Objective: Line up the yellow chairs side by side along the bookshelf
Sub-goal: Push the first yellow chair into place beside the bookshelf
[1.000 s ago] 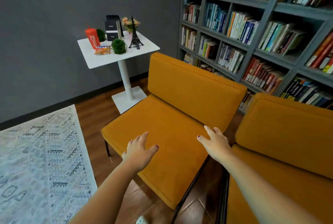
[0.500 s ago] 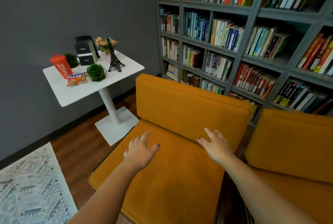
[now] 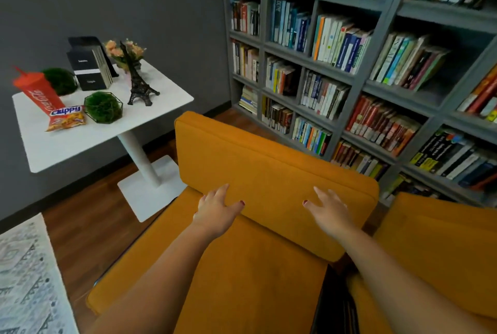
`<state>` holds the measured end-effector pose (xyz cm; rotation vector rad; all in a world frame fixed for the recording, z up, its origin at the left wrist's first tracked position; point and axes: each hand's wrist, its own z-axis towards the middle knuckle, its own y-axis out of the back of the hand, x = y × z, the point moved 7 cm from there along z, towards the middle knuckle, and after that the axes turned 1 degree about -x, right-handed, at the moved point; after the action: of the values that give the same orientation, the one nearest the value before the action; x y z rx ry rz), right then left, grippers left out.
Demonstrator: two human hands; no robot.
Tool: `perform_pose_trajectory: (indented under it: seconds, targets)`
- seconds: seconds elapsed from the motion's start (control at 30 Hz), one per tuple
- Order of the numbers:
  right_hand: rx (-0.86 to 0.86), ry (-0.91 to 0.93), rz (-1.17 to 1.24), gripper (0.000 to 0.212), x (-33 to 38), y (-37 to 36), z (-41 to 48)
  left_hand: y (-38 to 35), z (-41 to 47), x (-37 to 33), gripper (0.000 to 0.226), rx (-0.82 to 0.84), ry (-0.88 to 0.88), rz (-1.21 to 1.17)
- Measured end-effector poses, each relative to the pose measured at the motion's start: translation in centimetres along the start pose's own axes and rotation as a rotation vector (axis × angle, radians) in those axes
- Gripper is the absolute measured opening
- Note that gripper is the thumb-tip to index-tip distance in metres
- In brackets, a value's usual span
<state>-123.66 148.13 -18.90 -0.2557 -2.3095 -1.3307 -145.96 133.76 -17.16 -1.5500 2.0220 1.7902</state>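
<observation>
both hands reach out over the near yellow chair (image 3: 269, 161). the left hand (image 3: 217, 210) has its fingers straight and spread, with the thumb swung out to the right. its fingertips lie at the lower left part of the chair's back cushion, and it holds nothing. the right hand (image 3: 329, 211) mirrors it: fingers straight and apart, thumb pointing toward the left hand, at the lower right part of the same cushion, gripping nothing. i cannot tell whether the palms press the fabric or sit just off it. the chair's seat cushion lies below both wrists.

just right of the right forearm stands the second yellow chair (image 3: 443, 239), close beside the first with a narrow dark gap between them. beyond the right hand's fingertips, behind both chair backs, rises the grey bookshelf (image 3: 264, 24), packed with books.

ahead and to the left of the left hand is a white side table (image 3: 80, 142) on a single post, near the chair's left corner. it carries a red cola cup (image 3: 40, 94), a snack packet (image 3: 67, 119), a green moss ball (image 3: 103, 106) and a small eiffel tower model (image 3: 138, 83). down to the left of the left forearm, a patterned rug (image 3: 24, 280) lies on the wooden floor (image 3: 88, 212).
</observation>
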Motion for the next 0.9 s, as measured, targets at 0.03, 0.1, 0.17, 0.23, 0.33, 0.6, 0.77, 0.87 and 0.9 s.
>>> perform_pose_trajectory:
  seconds: [0.03, 0.1, 0.17, 0.23, 0.33, 0.6, 0.77, 0.87, 0.9]
  targets:
    - [0.011, 0.001, -0.007, 0.064, -0.1, 0.5, 1.5, -0.3, 1.2, -0.8, 0.069, 0.002, 0.018, -0.005]
    - [0.025, 0.006, -0.037, 0.065, -0.4, 1.5, 4.4, -1.3, 3.4, -2.4, 0.068, 0.016, 0.052, -0.014]
    - [0.04, 0.002, -0.083, 0.065, -0.8, 2.5, 7.3, -2.6, 5.8, -4.0, 0.068, 0.033, 0.084, -0.032]
    - [0.073, 0.005, -0.13, 0.065, -1.2, 3.2, 10.0, -3.8, 7.9, -5.4, 0.068, 0.055, 0.132, -0.087]
    - [0.11, 0.027, -0.179, 0.064, -1.7, 3.7, 13.4, -5.7, 10.8, -7.1, 0.068, 0.087, 0.221, -0.223]
    - [0.134, 0.086, -0.385, 0.06, -3.6, 3.8, 19.2, -9.7, 18.0, -10.0, 0.084, 0.044, 0.29, -0.272]
    - [0.03, 0.232, -0.492, 0.068, -4.2, 3.8, 20.2, -11.4, 21.0, -10.1, 0.1, -0.036, 0.412, -0.329]
    - [0.03, 0.232, -0.484, 0.071, -4.2, 3.7, 20.7, -11.9, 21.9, -10.3, 0.108, -0.109, 0.504, -0.298]
    - [0.041, 0.226, -0.474, 0.072, -4.2, 3.7, 20.9, -12.1, 22.1, -10.5, 0.111, -0.137, 0.533, -0.305]
